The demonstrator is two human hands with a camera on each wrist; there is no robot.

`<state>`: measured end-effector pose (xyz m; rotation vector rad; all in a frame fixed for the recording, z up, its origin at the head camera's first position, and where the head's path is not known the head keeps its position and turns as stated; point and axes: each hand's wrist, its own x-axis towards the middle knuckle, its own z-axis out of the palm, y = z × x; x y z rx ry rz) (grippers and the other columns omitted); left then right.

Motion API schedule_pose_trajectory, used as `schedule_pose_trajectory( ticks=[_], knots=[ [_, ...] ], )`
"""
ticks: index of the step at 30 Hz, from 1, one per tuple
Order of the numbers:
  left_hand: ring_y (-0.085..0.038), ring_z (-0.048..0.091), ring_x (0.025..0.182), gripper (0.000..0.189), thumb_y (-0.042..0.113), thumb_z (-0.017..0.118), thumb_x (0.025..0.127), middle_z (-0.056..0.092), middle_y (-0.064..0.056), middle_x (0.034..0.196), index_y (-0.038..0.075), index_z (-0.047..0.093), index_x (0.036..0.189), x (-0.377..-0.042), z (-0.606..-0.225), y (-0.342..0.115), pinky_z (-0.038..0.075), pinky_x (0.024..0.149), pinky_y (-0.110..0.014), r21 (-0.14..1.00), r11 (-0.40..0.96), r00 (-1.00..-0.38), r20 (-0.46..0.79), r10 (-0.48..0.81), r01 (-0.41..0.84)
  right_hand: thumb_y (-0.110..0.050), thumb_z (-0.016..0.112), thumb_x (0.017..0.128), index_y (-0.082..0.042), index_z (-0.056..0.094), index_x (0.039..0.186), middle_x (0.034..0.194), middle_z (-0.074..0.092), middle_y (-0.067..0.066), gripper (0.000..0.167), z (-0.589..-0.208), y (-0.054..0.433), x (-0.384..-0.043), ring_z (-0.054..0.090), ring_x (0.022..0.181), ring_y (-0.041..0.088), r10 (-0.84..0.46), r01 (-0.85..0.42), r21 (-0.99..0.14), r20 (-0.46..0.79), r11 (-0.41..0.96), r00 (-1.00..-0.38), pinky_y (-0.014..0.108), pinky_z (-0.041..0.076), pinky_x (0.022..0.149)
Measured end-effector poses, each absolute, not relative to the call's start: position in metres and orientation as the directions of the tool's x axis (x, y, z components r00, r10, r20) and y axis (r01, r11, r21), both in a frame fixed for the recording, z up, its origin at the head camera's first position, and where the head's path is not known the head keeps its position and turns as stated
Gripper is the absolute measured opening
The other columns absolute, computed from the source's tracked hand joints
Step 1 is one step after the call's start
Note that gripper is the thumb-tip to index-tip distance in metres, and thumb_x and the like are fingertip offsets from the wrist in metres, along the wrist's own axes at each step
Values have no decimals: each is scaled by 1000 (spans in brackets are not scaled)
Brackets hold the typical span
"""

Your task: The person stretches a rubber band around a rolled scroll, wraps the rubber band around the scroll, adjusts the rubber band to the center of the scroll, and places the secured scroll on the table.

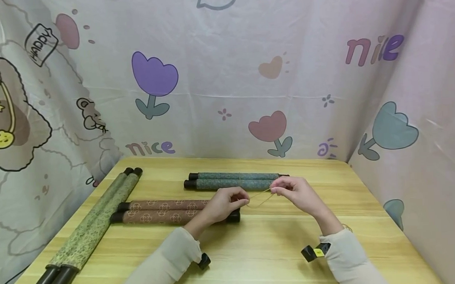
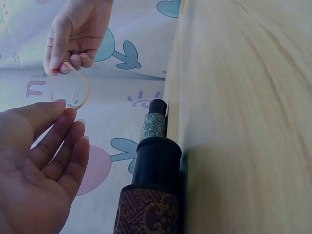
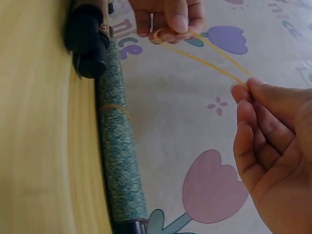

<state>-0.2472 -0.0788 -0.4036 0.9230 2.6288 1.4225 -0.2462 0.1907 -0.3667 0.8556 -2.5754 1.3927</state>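
A thin yellow rubber band [image 3: 209, 65] is held as a loop between both hands above the table. My left hand [image 1: 226, 204] pinches one end between thumb and fingertips, over the right end of the brown patterned scrolls [image 1: 158, 216]. The other end is pinched by my right hand [image 1: 298, 193], just in front of the blue-green scrolls [image 1: 229, 183]. Those blue-green scrolls lie side by side with a rubber band round their middle, seen in the right wrist view. Two brown scrolls with black end knobs lie in front of them, partly covered by my left hand.
Two long yellow-green scrolls [image 1: 98, 217] lie slantwise along the left side of the wooden table [image 1: 269, 257]. Behind the table hangs a printed curtain [image 1: 217, 67]. Another thin yellow band shows at my right wrist, near the sleeve cuff [image 1: 338, 238].
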Motion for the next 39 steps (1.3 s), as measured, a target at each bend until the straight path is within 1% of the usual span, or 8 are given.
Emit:
schedule_pose_trajectory(
  ticks=[4, 9, 12, 15, 20, 25, 33, 39],
  knots=[
    [-6, 62, 87, 15, 24, 64, 97, 66, 11, 93, 13, 70, 103, -247, -405, -78, 53, 77, -27, 780, 406, -832, 250, 496, 476, -23, 67, 94, -17, 75, 99, 89, 68, -4, 11, -364, 191, -244, 57, 71, 14, -409, -551, -681, 382, 482, -829, 26, 46, 59],
    [-5, 63, 86, 12, 25, 64, 96, 67, 11, 92, 16, 70, 102, -248, -406, -77, 54, 77, -27, 781, 402, -835, 262, 484, 478, -23, 67, 94, -17, 75, 98, 87, 69, -3, 10, -362, 189, -244, 58, 71, 17, -404, -564, -653, 398, 505, -823, 26, 47, 58],
    [-5, 63, 85, 10, 26, 64, 96, 66, 13, 92, 19, 70, 101, -249, -405, -77, 54, 76, -27, 772, 409, -833, 268, 484, 486, -23, 67, 94, -15, 75, 98, 85, 68, -6, 11, -360, 189, -243, 58, 70, 14, -414, -573, -617, 399, 539, -818, 26, 48, 57],
    [-4, 62, 85, 10, 28, 63, 97, 65, 15, 92, 22, 69, 102, -249, -404, -77, 53, 76, -27, 756, 427, -828, 265, 494, 496, -22, 67, 95, -16, 75, 97, 82, 66, -11, 10, -358, 188, -242, 57, 67, 9, -420, -585, -554, 408, 592, -811, 26, 47, 56],
    [-3, 61, 87, 14, 32, 62, 97, 65, 16, 93, 22, 69, 104, -250, -399, -83, 52, 78, -27, 711, 462, -812, 268, 518, 530, -18, 68, 94, -15, 75, 96, 84, 67, -10, 8, -356, 190, -240, 57, 69, 5, -422, -599, -410, 445, 688, -790, 27, 50, 60],
    [-3, 61, 88, 19, 31, 62, 98, 64, 15, 93, 16, 69, 107, -251, -395, -91, 53, 79, -27, 653, 501, -795, 275, 541, 567, -18, 68, 94, -15, 75, 97, 89, 69, -7, 9, -357, 194, -241, 60, 75, 6, -421, -582, -316, 452, 749, -786, 29, 53, 65],
    [-8, 61, 97, 21, 33, 62, 97, 65, 10, 103, 20, 68, 112, -247, -389, -116, 53, 83, -32, 519, 609, -790, 261, 555, 600, -17, 70, 92, -17, 76, 96, 89, 69, -8, 7, -356, 199, -243, 58, 73, 6, -414, -578, -285, 469, 765, -780, 29, 49, 62],
    [-14, 61, 104, 27, 34, 63, 96, 66, 3, 112, 18, 67, 117, -247, -390, -142, 52, 87, -38, 383, 665, -766, 269, 584, 642, -18, 71, 91, -17, 76, 96, 91, 70, -6, 7, -355, 202, -242, 57, 73, 7, -422, -582, -273, 470, 766, -775, 30, 49, 62]
  ],
)
